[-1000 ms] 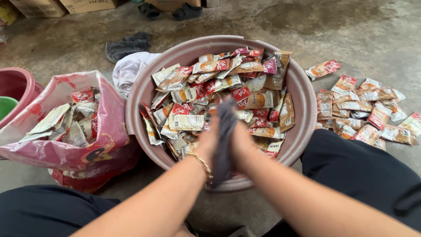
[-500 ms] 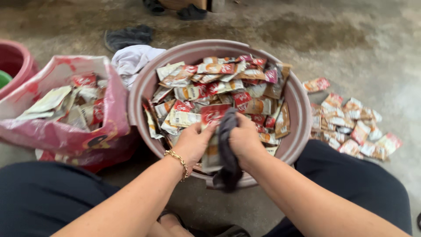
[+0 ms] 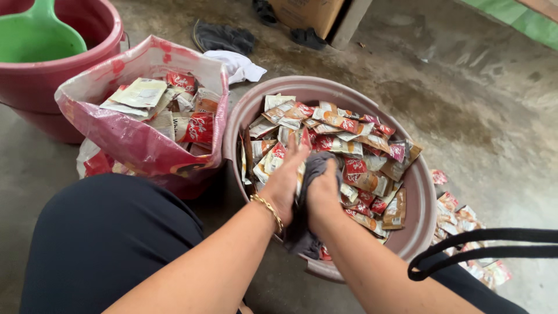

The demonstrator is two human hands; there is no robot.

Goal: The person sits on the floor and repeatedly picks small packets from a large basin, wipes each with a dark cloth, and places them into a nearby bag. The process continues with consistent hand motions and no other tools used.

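A dark grey cloth (image 3: 311, 174) is squeezed between my two hands over a mauve plastic basin (image 3: 421, 200). My left hand (image 3: 286, 177), with a gold bracelet at the wrist, presses against the cloth, fingers stretched toward the sachets. My right hand (image 3: 323, 195) is closed around the cloth, whose tail hangs down over the basin's near rim. The basin is filled with several used red, white and brown sachets (image 3: 343, 136).
A pink plastic bag (image 3: 136, 142) stuffed with more sachets stands left of the basin. Behind it is a red bucket (image 3: 107, 35) holding a green scoop (image 3: 38, 38). Loose sachets (image 3: 462, 218) lie on the concrete floor at right. A white rag (image 3: 238, 65), dark sandals and a cardboard box lie farther back.
The view has swung left and moved closer, so the bag and the red bucket show more fully. My hands stay clamped on the cloth over the basin's near side.
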